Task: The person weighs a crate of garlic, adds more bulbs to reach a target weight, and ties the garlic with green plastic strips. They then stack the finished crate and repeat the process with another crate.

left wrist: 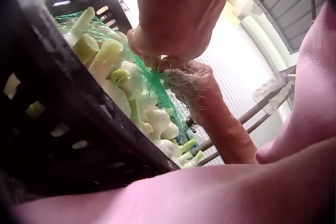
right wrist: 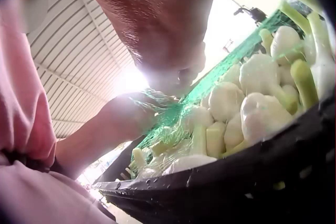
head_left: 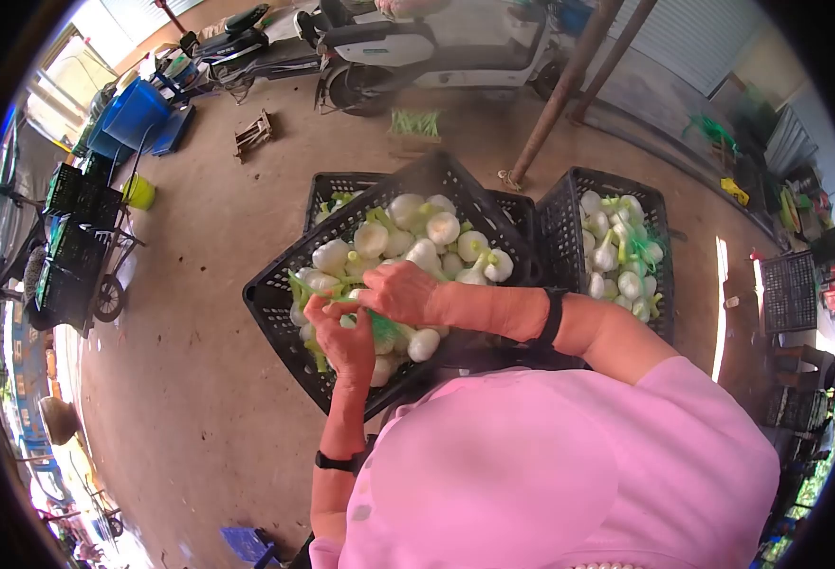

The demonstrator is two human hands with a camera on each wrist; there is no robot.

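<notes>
A black plastic crate [head_left: 275, 308] in front of the person is full of white garlic bulbs [head_left: 370, 239] with short green stems. Green mesh netting [right wrist: 170, 115] stretches over the bulbs and is drawn together into a bunch between the hands. The left hand [head_left: 346, 343] pinches the bunched netting from the near left side. Coming from the right across the crate, the right hand [head_left: 403, 292] grips the netting close beside the left one. Loose mesh ends [left wrist: 181, 79] stick out around the fingers. Parts of the fingertips are hidden behind the hands in both wrist views.
A second black crate of netted garlic [head_left: 626, 251] stands to the right, and another crate [head_left: 327, 182] lies under the front one. A slanting metal post [head_left: 564, 95] rises behind them. Scooters [head_left: 417, 52] are parked at the back; a cart [head_left: 95, 270] with crates is on the left.
</notes>
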